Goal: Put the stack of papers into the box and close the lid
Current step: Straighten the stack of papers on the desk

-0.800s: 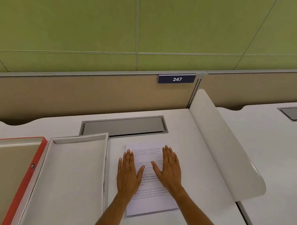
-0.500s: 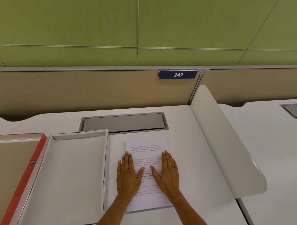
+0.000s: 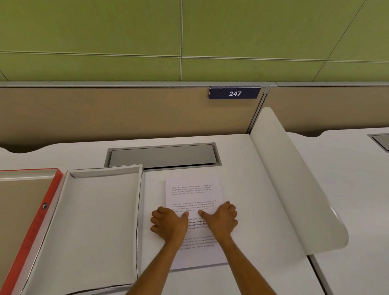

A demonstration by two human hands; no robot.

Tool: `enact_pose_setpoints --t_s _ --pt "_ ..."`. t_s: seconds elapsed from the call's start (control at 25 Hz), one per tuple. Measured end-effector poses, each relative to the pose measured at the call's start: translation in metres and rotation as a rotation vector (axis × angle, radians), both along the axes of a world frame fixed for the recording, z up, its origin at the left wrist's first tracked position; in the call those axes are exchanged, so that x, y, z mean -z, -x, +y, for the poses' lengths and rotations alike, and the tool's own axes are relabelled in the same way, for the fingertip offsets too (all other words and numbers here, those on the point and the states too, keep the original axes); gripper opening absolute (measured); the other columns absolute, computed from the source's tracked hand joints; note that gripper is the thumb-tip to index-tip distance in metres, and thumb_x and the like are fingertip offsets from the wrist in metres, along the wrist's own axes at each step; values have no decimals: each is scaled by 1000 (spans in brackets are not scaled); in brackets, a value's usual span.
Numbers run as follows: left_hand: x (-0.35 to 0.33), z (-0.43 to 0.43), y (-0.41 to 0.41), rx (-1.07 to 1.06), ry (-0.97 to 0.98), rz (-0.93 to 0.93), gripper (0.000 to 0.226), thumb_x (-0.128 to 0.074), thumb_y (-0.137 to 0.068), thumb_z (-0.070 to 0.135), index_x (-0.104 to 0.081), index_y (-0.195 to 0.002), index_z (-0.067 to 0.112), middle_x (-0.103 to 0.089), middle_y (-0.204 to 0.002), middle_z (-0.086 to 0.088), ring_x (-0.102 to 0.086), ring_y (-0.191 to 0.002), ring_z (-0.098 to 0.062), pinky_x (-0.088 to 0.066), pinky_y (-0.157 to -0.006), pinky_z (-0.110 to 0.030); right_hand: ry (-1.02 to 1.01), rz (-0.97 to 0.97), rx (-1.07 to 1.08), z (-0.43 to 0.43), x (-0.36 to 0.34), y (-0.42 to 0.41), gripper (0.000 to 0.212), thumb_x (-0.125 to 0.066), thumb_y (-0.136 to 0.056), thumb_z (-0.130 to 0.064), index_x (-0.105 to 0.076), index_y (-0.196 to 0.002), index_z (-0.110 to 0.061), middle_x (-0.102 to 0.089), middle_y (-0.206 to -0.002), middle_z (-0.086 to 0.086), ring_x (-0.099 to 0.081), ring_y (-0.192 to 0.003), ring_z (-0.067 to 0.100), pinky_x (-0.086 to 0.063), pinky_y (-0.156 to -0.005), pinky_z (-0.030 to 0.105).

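Observation:
The stack of papers (image 3: pixel 192 192), white with printed text, lies flat on the white desk. My left hand (image 3: pixel 169 222) grips its left edge, fingers curled under the side and thumb on top. Over on the stack's right edge, my right hand (image 3: pixel 222 217) holds it the same way. The white box (image 3: pixel 92 221) stands open with nothing inside, just left of the stack. Its red-edged lid (image 3: pixel 36 220), tan inside, lies open further left.
A grey cable hatch (image 3: pixel 164 156) is set into the desk behind the stack. A curved white divider (image 3: pixel 298 196) rises on the right, with another desk beyond. A tan partition with a "247" plate (image 3: pixel 235 93) closes the back.
Both hands lay flat side by side on the page. They have slid back and apart to the stack's side edges, and the fingers have curled around them.

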State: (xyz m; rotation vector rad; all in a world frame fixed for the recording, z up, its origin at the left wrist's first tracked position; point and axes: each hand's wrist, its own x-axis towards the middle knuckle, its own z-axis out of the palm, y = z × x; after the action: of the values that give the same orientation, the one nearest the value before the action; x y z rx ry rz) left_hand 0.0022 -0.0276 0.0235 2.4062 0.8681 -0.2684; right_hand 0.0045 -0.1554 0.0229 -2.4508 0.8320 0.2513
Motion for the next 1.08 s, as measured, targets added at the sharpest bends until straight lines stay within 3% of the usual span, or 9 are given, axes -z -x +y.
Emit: enact_pose_setpoints --t_s 0.28,0.48,0.72,0.84,0.96,1.08 --pt "-17 -3 -23 -126 174 244 84 -88 -61 37 -39 -121 4 -48 -127 -19 -49 -116 -32 -46 -95 -44 -121 249 52 -17 -11 -22 101 -91 -52 -51 -44 -130 -8 -49 -135 15 -45 -129 33 -43 -104 48" --pt "-26 9 -33 -65 170 330 90 -90 -57 43 -43 -123 4 -53 -126 -17 -53 -116 -31 -48 -95 -40 -135 326 3 -23 -16 -30 98 -92 -52 -50 -48 -129 -9 -52 -135 16 -46 -128 35 -43 -107 46" --pt "-24 16 -26 0 218 281 62 -84 -64 45 -51 -104 11 -53 -123 -15 -51 -115 -29 -46 -96 -38 -174 244 -4 -16 -22 -27 96 -93 -54 -42 -44 -128 -5 -54 -130 16 -53 -123 33 -48 -104 44" --pt "-16 17 -21 66 305 144 53 -85 -65 38 -63 -103 8 -67 -113 -12 -65 -96 -24 -58 -84 -37 -323 146 30 -18 -21 -22 93 -96 -54 -32 -39 -122 -3 -58 -124 14 -62 -114 30 -53 -98 41" --pt "-15 19 -16 25 372 63 46 -89 -63 31 -67 -95 6 -74 -102 -12 -71 -78 -22 -63 -71 -37 -391 138 27 -23 -19 -21 80 -95 -55 -30 -51 -116 -6 -63 -121 14 -63 -110 31 -54 -97 44" --pt "-16 20 -16 26 366 81 52 -88 -62 37 -68 -99 8 -73 -103 -11 -71 -87 -25 -62 -76 -40 -344 169 20 -23 -21 -20 62 -94 -55 -29 -60 -103 -9 -67 -117 14 -63 -109 31 -55 -95 42"
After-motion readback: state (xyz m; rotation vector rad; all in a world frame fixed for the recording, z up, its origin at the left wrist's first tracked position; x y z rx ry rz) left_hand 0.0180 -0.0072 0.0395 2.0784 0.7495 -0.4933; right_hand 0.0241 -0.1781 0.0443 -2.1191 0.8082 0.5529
